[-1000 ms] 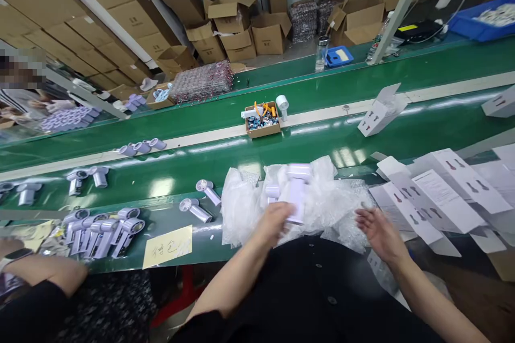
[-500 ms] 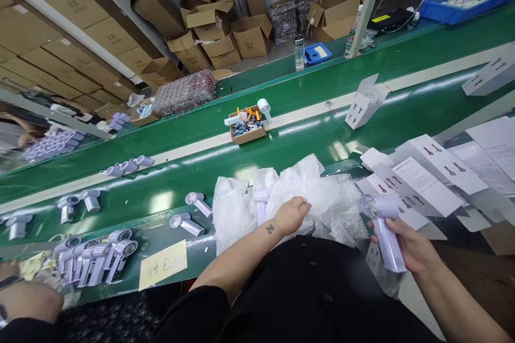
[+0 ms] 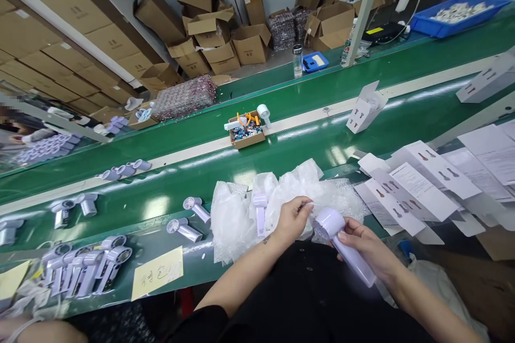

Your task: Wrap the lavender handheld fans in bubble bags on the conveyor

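My right hand [image 3: 364, 249] is closed around the handle of a pale lilac hand-held fan [image 3: 340, 241], its round head pointing left. My left hand [image 3: 293, 220] pinches a clear bubble-wrap bag from the heap of bags [image 3: 281, 195] at the near edge of the green conveyor belt [image 3: 322, 144], right beside the fan's head. Another lilac fan [image 3: 260, 209] lies among the bags, just left of my left hand.
Flat white cartons [image 3: 418, 182] are stacked to the right. Loose fans [image 3: 189, 220] and a pile of fans [image 3: 84, 268] lie to the left by a yellow note [image 3: 157, 273]. A small box of tools [image 3: 246, 131] sits mid-belt. Another person's arm [image 3: 40, 329] shows bottom left.
My right hand has brought the fan in from the right to my left hand. My left hand has lifted slightly off the heap, pinching a bag. A second ago the left hand held the fan.
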### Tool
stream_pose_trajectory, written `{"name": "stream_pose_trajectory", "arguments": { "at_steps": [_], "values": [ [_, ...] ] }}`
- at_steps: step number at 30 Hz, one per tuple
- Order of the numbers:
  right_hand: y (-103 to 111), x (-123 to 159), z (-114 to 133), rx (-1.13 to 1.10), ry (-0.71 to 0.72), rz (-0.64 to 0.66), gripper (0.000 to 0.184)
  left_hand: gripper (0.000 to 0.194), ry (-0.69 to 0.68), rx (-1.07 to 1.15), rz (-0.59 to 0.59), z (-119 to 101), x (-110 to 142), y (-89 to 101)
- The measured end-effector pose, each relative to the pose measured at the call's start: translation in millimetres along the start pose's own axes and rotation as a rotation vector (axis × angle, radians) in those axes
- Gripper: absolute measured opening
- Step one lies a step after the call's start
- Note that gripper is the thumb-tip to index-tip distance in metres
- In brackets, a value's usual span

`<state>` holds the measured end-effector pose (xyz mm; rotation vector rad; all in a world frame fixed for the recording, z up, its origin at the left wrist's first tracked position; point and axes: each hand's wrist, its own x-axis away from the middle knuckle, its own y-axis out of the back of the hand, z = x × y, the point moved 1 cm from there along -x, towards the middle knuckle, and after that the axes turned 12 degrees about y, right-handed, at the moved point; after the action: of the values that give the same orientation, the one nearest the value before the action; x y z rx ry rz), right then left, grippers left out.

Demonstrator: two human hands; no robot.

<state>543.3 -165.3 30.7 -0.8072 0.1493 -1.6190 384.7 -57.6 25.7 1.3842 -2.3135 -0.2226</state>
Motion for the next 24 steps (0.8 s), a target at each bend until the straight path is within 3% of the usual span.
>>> {"name": "stream_pose_trajectory", "arguments": {
  "at_steps": [3,5,7,9,11,13,15,16,18,20,24],
  "values": [
    [-1,-2,-8,0.031,0.002,-0.06,0.031,0.022,-0.293,-0.153,-0.06,-12,10,-3.4],
    [0,-4,-15,0.024,0.0,-0.153,0.023,0.022,-0.535,-0.243,0.028,-22,15,-6.7],
    [4,-5,-19,0.013,0.014,-0.277,0.021,0.023,-0.618,-0.253,0.157,-28,13,-6.9],
    [9,-5,-17,-0.007,0.055,-0.306,0.023,0.021,-0.44,-0.127,0.197,-27,2,-3.5],
    [12,-5,-13,-0.04,0.107,-0.207,0.031,0.026,-0.141,0.099,0.266,-19,-12,-2.2],
    [14,-6,-9,-0.089,0.128,-0.081,0.039,0.046,0.11,0.359,0.47,-7,-22,-7.4],
    [16,-7,-10,-0.133,0.129,-0.012,0.044,0.069,0.263,0.599,0.676,4,-26,-17.5],
    [17,-8,-11,-0.151,0.124,0.012,0.046,0.075,0.319,0.706,0.718,8,-26,-23.0],
    [19,-8,-14,-0.175,0.116,0.056,0.05,0.078,0.388,0.854,0.718,15,-26,-32.9],
    [20,-6,-16,-0.174,0.1,0.096,0.051,0.069,0.444,0.899,0.677,18,-26,-40.1],
    [20,-3,-16,-0.12,0.073,0.052,0.042,0.047,0.512,0.7,0.42,25,-29,-42.3]
  ]
}}
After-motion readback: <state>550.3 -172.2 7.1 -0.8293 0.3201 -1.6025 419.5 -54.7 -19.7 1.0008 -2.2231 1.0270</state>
